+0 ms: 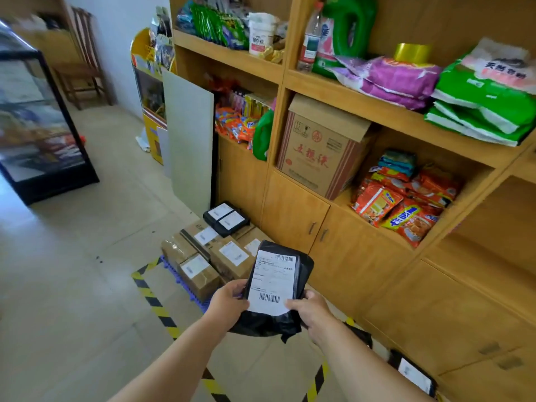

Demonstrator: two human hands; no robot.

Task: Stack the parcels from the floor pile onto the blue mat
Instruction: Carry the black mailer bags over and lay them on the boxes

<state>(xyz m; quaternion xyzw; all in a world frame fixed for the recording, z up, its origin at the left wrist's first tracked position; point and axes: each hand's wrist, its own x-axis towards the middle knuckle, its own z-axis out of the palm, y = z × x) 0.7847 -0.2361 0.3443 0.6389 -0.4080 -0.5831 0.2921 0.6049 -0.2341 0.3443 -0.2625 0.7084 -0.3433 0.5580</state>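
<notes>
Black parcel (pixel 275 281), white label up, gripped at near end by left hand (pixel 227 301) and right hand (pixel 311 310). Beyond grip: cardboard boxes (pixel 203 259) stacked on blue mat (pixel 185 285). Right of grip, near bottom edge: black parcels (pixel 413 374), probably floor pile.

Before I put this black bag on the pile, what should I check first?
1. Both hands holding it: ok. Left hand and right hand grip the black parcel bag at its lower end.
2. Label facing up: ok, the white shipping label faces you.
3. Blue mat in reach: ok. The blue mat lies just ahead, with only its edge showing under the boxes.
4. Flat spot to land on: cannot tell. The cardboard boxes cover the mat, and a black parcel sits on the far ones.
5. Path clear: ok, nothing shows between the bag and the boxes.
6. More to fetch: not ok yet, another black parcel lies on the floor to your right.
</notes>
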